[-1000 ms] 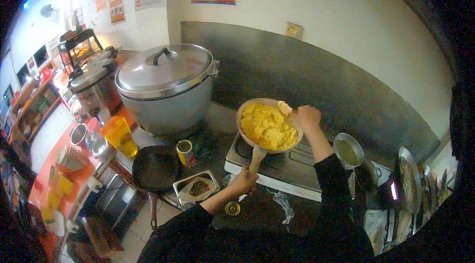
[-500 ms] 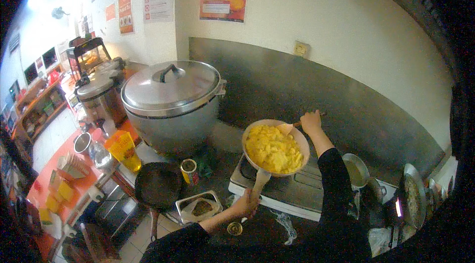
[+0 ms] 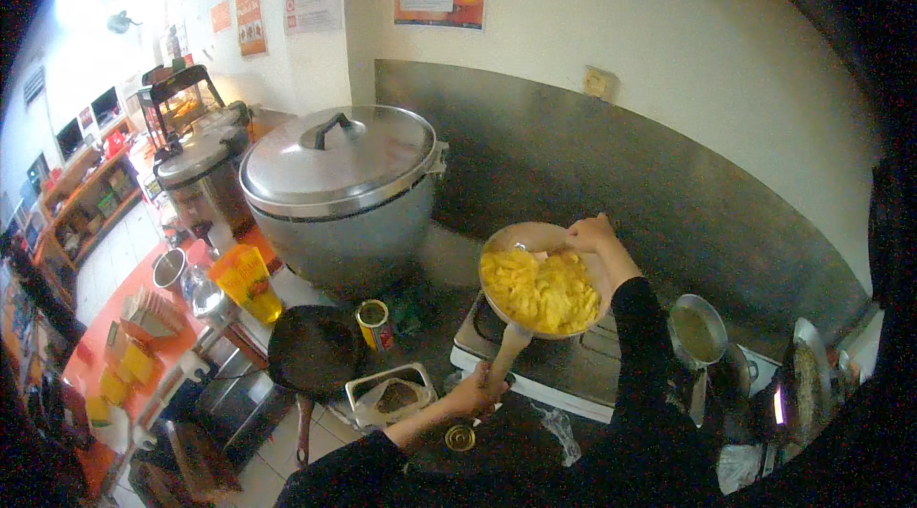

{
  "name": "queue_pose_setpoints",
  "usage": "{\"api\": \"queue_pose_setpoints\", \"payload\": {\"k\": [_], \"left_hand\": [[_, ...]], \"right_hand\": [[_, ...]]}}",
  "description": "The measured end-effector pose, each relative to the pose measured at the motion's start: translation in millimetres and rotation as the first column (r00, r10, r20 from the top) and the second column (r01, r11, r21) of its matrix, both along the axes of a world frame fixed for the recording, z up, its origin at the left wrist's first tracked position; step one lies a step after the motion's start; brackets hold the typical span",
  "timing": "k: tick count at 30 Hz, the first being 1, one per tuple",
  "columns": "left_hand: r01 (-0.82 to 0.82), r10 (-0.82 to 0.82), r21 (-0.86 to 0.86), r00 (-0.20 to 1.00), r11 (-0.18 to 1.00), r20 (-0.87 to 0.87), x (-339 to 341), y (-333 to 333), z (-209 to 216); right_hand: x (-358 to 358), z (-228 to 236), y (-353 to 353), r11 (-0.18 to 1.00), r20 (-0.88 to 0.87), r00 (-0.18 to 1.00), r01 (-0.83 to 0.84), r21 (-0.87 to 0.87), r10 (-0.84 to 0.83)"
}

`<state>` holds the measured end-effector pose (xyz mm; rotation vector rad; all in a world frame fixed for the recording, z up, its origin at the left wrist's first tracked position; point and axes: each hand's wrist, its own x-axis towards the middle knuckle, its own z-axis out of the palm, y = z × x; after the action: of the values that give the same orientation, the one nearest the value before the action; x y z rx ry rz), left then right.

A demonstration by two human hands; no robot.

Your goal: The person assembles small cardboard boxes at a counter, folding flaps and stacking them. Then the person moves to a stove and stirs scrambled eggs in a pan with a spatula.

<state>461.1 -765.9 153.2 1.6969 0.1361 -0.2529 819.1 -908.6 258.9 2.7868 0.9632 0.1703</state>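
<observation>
Wrapped round the pale handle of a cream-coloured frying pan (image 3: 536, 237), my left hand (image 3: 475, 393) is closed. The pan is over the right part of a white-fronted tabletop stove (image 3: 597, 370); whether it rests on a burner I cannot tell. Soft yellow scrambled eggs (image 3: 544, 293) fill much of it, with bare pan showing along the far and right sides. My right hand (image 3: 594, 235) is closed on a spatula at the pan's far right rim. Most of the spatula is hidden behind the hand; a bit of its pale head shows by the eggs.
A large lidded pot (image 3: 344, 231) stands behind and left. Nearer are a dark square pan (image 3: 315, 350), an opened can (image 3: 373, 327), a metal tray (image 3: 420, 403) and a pouch of yellow oil (image 3: 248, 284). A small pan (image 3: 695, 331) sits right of my right arm.
My right hand has come in over the pan's rim with the spatula. The eggs have shifted, baring more of the far and right pan. My left hand keeps the handle; the whole view has shifted slightly.
</observation>
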Motion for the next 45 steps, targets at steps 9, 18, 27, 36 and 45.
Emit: {"api": "queue_pose_setpoints", "payload": {"k": [9,18,27,36,45], "left_hand": [[0.018,-0.027,-0.209,0.999,0.978,-0.040,1.6,2.5,2.6],[-0.060,0.045,-0.168,0.994,0.984,-0.095,-7.3,-5.2,25.5],[-0.111,0.068,-0.273,0.984,0.955,-0.164,0.4,-18.6,5.6],[-0.098,0.112,-0.118,0.986,0.988,0.122,-3.4,-35.8,9.6],[-0.110,0.128,-0.164,0.986,0.980,0.105,-7.1,-28.1,6.3]], "right_hand": [[-115.7,40.3,-59.0,0.910,0.424,0.807,-0.397,-0.124,0.410],[-228.4,83.5,-78.3,0.992,0.492,0.863,-0.076,-0.099,0.115],[-238.4,-4.8,65.5,0.950,0.303,0.930,-0.117,-0.288,0.206],[-145.4,-35.2,83.9,0.970,0.239,0.943,0.242,-0.022,-0.230],[-113.5,3.3,21.7,0.917,0.169,0.905,0.398,-0.013,-0.390]]}}
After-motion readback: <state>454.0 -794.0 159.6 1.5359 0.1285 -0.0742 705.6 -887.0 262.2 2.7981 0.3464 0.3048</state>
